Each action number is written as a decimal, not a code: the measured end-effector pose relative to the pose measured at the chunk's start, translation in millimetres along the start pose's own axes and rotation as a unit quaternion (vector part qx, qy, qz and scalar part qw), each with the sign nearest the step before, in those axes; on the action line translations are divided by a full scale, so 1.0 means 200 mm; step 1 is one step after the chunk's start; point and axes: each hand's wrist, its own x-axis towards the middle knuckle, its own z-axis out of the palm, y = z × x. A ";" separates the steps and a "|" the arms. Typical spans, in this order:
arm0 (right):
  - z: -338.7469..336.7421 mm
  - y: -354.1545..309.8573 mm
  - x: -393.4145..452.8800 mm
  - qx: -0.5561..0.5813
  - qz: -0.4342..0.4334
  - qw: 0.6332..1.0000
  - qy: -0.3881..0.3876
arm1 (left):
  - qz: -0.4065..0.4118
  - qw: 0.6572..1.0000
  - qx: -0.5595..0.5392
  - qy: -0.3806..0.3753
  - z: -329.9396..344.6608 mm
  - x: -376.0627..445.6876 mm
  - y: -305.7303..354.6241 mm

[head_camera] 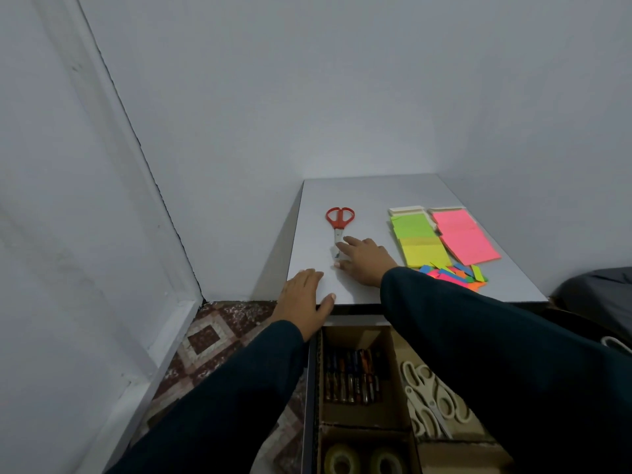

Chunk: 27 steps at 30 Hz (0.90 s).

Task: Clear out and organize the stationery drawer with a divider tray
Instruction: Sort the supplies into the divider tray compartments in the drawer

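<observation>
Scissors (338, 227) — blade tips hidden under right hand (366, 260).

A plain room in a home, seemingly: bare painted walls (307, 97) are meeting in a corner, a patterned tile floor (205, 340) (maroon and cream diamonds) is showing below, and a small grey tabletop (369, 196) is sitting against the wall, carrying household stationery such as red-handled scissors (339, 220) and sticky notes (444, 236).
</observation>
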 end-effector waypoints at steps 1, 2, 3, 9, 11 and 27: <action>0.00 -0.01 0.01 -0.011 0.001 1.000 -0.006 | -0.002 1.000 0.004 -0.006 0.00 0.01 0.00; 0.00 -0.01 0.02 -0.021 0.001 1.000 -0.009 | -0.005 1.000 0.010 -0.012 0.00 0.01 0.00; 0.01 -0.02 0.02 -0.030 0.002 0.999 -0.013 | -0.006 1.000 0.015 -0.015 -0.01 0.01 0.00; 0.01 -0.02 0.00 -0.001 0.036 0.998 0.045 | -0.011 1.000 0.006 -0.010 0.00 0.00 0.00; 0.00 -0.01 -0.02 0.012 0.060 0.996 0.057 | -0.014 1.000 0.004 -0.009 0.00 0.00 0.00; -0.12 0.01 -0.26 0.084 0.159 0.983 -0.023 | -0.020 0.999 -0.036 0.002 -0.03 -0.12 0.07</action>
